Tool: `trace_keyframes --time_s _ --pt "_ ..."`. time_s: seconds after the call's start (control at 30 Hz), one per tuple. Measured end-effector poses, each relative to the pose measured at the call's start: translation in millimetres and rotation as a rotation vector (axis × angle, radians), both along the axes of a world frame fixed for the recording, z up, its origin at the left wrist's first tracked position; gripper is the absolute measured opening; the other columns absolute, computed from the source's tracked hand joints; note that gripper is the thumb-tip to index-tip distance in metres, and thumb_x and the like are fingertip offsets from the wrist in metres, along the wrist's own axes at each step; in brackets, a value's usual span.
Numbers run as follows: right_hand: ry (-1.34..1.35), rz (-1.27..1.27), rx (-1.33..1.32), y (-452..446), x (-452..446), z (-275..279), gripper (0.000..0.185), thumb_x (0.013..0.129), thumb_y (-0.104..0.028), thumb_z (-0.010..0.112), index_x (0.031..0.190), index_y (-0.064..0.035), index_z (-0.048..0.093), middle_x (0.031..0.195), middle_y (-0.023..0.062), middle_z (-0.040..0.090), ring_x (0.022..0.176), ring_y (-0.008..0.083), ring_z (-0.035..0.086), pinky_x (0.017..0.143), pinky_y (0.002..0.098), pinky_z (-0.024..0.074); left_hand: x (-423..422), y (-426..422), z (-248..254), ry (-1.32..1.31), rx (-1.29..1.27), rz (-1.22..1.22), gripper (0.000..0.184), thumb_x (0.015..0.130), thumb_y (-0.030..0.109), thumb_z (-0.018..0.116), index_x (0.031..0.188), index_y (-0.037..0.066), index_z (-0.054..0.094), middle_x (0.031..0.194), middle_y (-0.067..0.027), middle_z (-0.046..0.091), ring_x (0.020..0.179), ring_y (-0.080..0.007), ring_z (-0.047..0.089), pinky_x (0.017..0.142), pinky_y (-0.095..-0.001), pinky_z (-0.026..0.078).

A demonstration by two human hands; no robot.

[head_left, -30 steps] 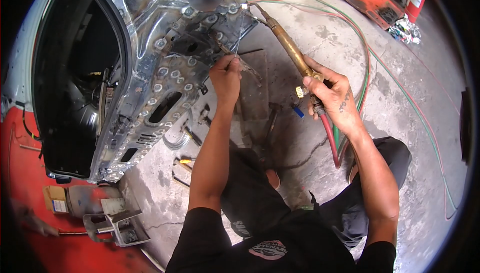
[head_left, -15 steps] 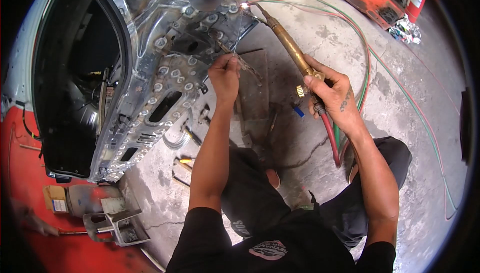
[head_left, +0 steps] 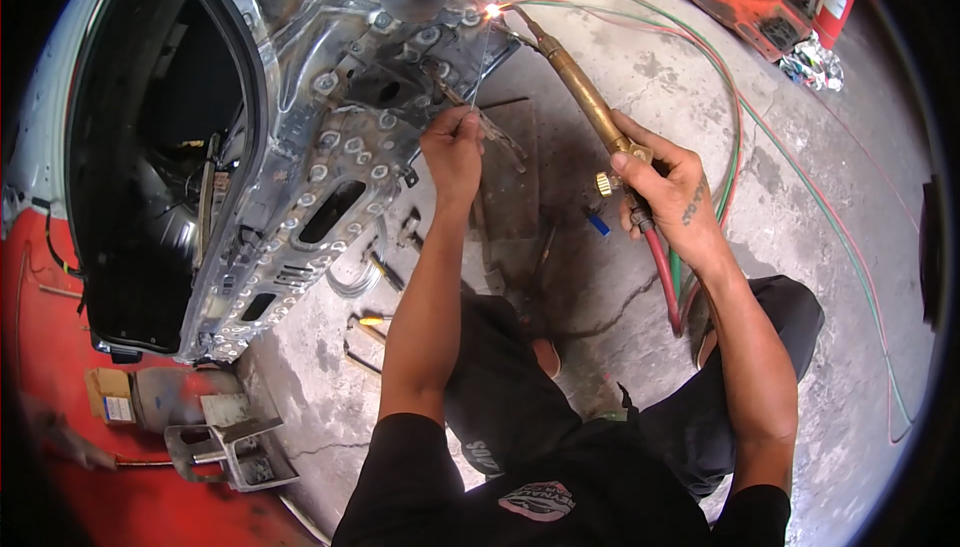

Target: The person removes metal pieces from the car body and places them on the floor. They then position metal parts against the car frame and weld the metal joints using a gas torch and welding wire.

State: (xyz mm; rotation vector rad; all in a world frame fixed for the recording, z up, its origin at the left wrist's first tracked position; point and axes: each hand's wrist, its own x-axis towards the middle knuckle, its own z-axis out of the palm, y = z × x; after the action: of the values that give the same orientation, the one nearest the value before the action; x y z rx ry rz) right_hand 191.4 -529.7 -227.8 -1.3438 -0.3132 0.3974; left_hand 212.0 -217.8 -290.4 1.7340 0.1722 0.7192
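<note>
My right hand (head_left: 668, 179) is wrapped round the brass handle of a gas welding torch (head_left: 582, 93), near its valve knobs. The torch's thin bent tip reaches the upper right edge of a bare metal car body panel (head_left: 350, 162), where a bright flame (head_left: 492, 12) glows. My left hand (head_left: 453, 155) pinches a thin filler rod (head_left: 481, 72) that runs up to the flame. A pair of locking pliers (head_left: 497, 139) hangs on the panel just beside my left fingers; its jaws are partly hidden.
Red and green gas hoses (head_left: 741, 112) loop over the concrete floor to the right. A fire extinguisher (head_left: 832, 9) stands at the far right. A blue lighter-like object (head_left: 597, 224) and a yellow-handled tool (head_left: 371, 321) lie on the floor. A metal bracket (head_left: 228, 452) sits at lower left.
The view has shifted very slightly. The glow at the torch tip looks more orange. Both hands keep their holds and nearly the same positions.
</note>
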Motion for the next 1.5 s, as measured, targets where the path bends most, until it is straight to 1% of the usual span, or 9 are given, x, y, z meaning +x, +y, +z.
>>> trace_keyframes --time_s 0.33,0.63,0.93,1.07,1.5 --pt "-0.004 0.003 -0.01 -0.2 0.2 -0.5 0.058 0.103 -0.02 0.067 0.154 0.0039 0.052 0.085 0.0069 0.068 0.056 0.0128 0.065 0.048 0.0273 0.0507 -0.7 -3.5 4.4 0.034 0.015 0.025 0.01 0.1 0.002 0.066 0.1 -0.002 0.075 0.073 -0.0036 0.066 0.057 -0.0091 0.056 0.054 -0.0264 0.045" --pt "-0.011 -0.003 -0.007 0.3 -0.3 0.7 0.058 0.103 -0.019 0.067 0.153 0.0049 0.052 0.086 0.007 0.068 0.056 0.0126 0.065 0.048 0.0273 0.0504 -1.4 -3.4 4.2 0.029 0.027 0.019 0.01 0.101 0.003 0.066 0.1 -0.002 0.075 0.073 -0.0032 0.066 0.057 -0.0092 0.056 0.054 -0.0265 0.045" --pt "-0.007 -0.001 -0.004 0.2 -0.3 -1.6 0.057 0.103 -0.019 0.067 0.153 0.0058 0.052 0.081 0.0058 0.066 0.056 0.0124 0.064 0.049 0.0275 0.05 2.0 -2.6 2.3 0.027 0.065 0.022 0.01 0.1 0.003 0.066 0.1 -0.002 0.075 0.073 -0.0035 0.067 0.057 -0.0095 0.056 0.054 -0.0267 0.045" --pt "-0.004 -0.004 -0.008 -0.1 -0.5 -0.2 0.058 0.103 -0.019 0.067 0.153 0.0059 0.052 0.081 0.0057 0.066 0.055 0.0125 0.064 0.049 0.0275 0.05 2.0 -4.3 2.6 0.031 0.034 0.025 0.01 0.1 0.002 0.065 0.099 -0.001 0.074 0.073 -0.0033 0.067 0.057 -0.0094 0.056 0.054 -0.0265 0.046" --pt "-0.006 -0.005 -0.015 0.0 -1.0 0.5 0.059 0.103 -0.019 0.067 0.154 0.006 0.051 0.082 0.0064 0.066 0.056 0.0128 0.064 0.048 0.028 0.0498 1.4 -4.4 4.1 0.029 0.05 0.012 0.01 0.1 0.001 0.065 0.097 -0.001 0.074 0.072 -0.0029 0.066 0.056 -0.0092 0.056 0.053 -0.0265 0.046"
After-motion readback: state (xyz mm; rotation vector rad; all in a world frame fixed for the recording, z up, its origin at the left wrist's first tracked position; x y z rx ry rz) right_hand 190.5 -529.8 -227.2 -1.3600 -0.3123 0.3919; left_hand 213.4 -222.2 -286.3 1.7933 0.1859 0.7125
